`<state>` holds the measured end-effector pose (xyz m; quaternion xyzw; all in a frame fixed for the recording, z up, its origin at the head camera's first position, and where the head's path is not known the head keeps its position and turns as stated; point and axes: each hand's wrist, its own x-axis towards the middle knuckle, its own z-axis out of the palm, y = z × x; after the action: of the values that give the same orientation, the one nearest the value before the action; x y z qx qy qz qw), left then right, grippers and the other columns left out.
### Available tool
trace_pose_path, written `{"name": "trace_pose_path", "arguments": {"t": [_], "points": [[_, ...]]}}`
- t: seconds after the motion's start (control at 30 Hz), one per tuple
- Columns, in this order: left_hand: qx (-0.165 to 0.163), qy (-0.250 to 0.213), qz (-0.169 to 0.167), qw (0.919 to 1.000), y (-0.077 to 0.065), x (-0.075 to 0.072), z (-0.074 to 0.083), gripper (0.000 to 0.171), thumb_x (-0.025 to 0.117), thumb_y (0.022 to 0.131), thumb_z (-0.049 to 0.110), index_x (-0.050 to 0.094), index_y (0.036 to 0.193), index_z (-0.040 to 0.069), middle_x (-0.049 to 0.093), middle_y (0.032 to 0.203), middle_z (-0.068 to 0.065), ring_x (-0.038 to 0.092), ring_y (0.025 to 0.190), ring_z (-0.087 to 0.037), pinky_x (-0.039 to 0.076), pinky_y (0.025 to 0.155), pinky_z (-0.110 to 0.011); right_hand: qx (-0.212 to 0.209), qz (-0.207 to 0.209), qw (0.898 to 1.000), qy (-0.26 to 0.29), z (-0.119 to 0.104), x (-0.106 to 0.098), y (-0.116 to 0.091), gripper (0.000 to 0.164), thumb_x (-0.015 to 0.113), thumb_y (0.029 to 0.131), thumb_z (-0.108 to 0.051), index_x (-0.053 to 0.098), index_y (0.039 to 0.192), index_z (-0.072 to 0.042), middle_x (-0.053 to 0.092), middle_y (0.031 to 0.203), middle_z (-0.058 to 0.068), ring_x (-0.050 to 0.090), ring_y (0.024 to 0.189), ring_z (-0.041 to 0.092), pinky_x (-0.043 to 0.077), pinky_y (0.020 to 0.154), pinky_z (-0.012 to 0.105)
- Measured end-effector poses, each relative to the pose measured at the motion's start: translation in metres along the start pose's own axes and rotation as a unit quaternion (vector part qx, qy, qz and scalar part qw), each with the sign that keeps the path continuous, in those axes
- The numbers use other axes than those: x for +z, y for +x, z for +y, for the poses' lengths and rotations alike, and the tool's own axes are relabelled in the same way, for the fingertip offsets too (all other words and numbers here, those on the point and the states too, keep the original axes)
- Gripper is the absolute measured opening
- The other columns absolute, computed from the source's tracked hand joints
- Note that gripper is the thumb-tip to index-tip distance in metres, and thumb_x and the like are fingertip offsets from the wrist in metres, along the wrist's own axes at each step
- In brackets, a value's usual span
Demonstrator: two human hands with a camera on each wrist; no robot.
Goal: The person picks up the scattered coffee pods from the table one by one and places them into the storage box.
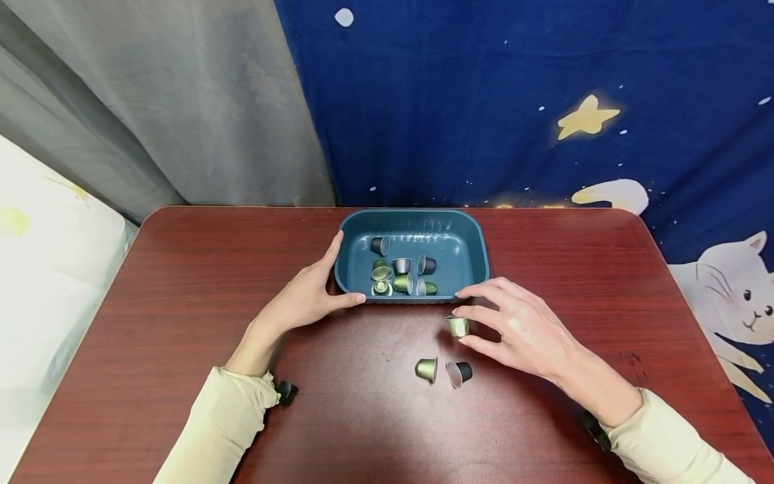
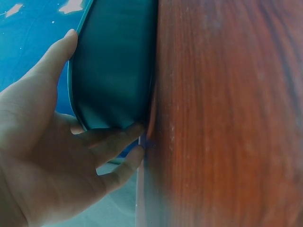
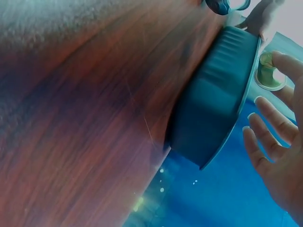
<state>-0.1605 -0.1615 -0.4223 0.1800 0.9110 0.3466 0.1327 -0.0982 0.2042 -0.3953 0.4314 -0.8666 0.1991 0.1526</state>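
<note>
A blue-green plastic bin [image 1: 468, 252] stands at the table's far edge with several coffee capsules, green, black [image 1: 427, 264] and silver [image 1: 402, 267], lying inside. My left hand [image 1: 308, 294] holds the bin's left front corner, thumb at the front and fingers along the left end; the left wrist view shows that hand [image 2: 52, 151] around the bin wall. Just in front of the right front corner, my right hand [image 1: 520, 329] pinches a green coffee capsule [image 1: 458, 327] between thumb and finger. The right wrist view shows the capsule [image 3: 270, 75] raised above the bin's rim.
On the wooden table [image 1: 338, 417], a green capsule [image 1: 426, 369] and a black capsule [image 1: 461, 374] lie on their sides, close together, in front of the bin. Behind the table hang a grey curtain [image 1: 199, 101] and a blue patterned curtain [image 1: 453, 101].
</note>
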Motion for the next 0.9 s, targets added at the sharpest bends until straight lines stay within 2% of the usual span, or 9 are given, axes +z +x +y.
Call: {"name": "trace_pose_path", "arguments": {"t": [0.63, 0.9], "points": [[0.001, -0.005, -0.001, 1.0000, 0.001, 0.000, -0.002, 0.115, 0.069, 0.081, 0.066, -0.009, 0.159, 0.034, 0.031, 0.159, -0.011, 0.039, 0.140, -0.025, 0.036, 0.110, -0.048, -0.009, 0.005, 1.000, 0.001, 0.017, -0.012, 0.018, 0.031, 0.082, 0.080, -0.031, 0.076, 0.108, -0.019, 0.063, 0.122, -0.001, 0.059, 0.106, 0.021, 0.044, 0.091, 0.032], [0.002, -0.008, -0.002, 1.0000, 0.001, 0.000, -0.001, 0.116, 0.069, 0.080, 0.067, -0.009, 0.159, 0.033, 0.031, 0.158, -0.012, 0.039, 0.140, -0.027, 0.035, 0.110, -0.049, 0.014, -0.014, 1.000, 0.002, 0.023, -0.014, 0.018, 0.031, 0.080, 0.082, -0.035, 0.076, 0.109, -0.020, 0.062, 0.125, 0.000, 0.057, 0.109, 0.021, 0.047, 0.089, 0.036]]}}
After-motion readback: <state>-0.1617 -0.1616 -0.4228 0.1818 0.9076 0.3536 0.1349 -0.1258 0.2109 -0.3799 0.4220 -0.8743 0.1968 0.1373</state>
